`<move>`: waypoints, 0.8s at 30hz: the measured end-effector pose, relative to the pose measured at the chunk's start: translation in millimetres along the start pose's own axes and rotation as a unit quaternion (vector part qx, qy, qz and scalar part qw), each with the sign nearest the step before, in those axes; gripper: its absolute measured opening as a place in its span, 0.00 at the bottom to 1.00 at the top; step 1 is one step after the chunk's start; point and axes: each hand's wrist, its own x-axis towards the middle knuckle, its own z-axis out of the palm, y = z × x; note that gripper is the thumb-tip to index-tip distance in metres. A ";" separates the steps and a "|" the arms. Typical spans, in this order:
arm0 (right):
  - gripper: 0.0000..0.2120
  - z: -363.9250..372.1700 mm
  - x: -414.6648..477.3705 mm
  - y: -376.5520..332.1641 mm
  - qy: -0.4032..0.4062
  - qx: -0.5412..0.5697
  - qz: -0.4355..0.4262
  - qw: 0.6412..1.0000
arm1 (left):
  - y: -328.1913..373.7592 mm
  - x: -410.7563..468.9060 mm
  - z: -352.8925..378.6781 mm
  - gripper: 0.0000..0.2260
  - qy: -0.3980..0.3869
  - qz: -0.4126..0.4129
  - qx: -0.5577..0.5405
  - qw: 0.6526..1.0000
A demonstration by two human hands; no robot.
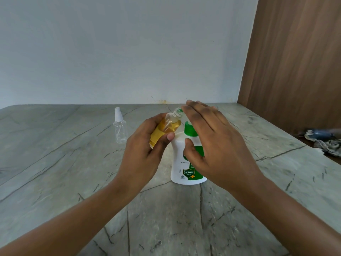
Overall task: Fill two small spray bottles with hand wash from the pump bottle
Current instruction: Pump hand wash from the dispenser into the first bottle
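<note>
Just left of the pump bottle point(181, 163), in the head view, the left hand point(145, 145) holds a tilted, uncapped spray bottle point(166, 126) above the worktop point(55, 145). Its fingers wrap round the body, which is partly filled with amber wash. The right hand point(217, 145) lies flat over the green pump point(190, 129), fingers straight. The little bottle looks light, thin-walled and likely slippery if soaped, so its body is the best hold. Farther left stands a second spray bottle point(120, 126), capped and empty: two spray bottles, one pump bottle.

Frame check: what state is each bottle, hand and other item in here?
Held spray bottle: uncapped, tilted, holds amber liquid.
Standing spray bottle: upright, sprayer on, empty.
Pump bottle: upright.
Left hand: grips the held spray bottle.
Right hand: fingers straight, over the pump bottle.
Cloth: crumpled.
</note>
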 end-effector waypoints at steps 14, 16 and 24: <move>0.27 -2.0 -0.6 -1.4 -0.003 -0.021 0.001 1.000 | 2.8 0.1 -0.2 0.19 0.007 -0.002 -0.008 1.000; 0.28 0.1 -1.9 -1.0 -0.003 -0.021 0.000 1.000 | 1.7 -0.4 0.3 0.20 0.007 -0.004 -0.007 1.000; 0.26 2.7 -5.6 -1.6 0.000 -0.009 0.005 1.000 | -2.0 -5.0 2.6 0.20 -0.001 -0.013 -0.016 1.000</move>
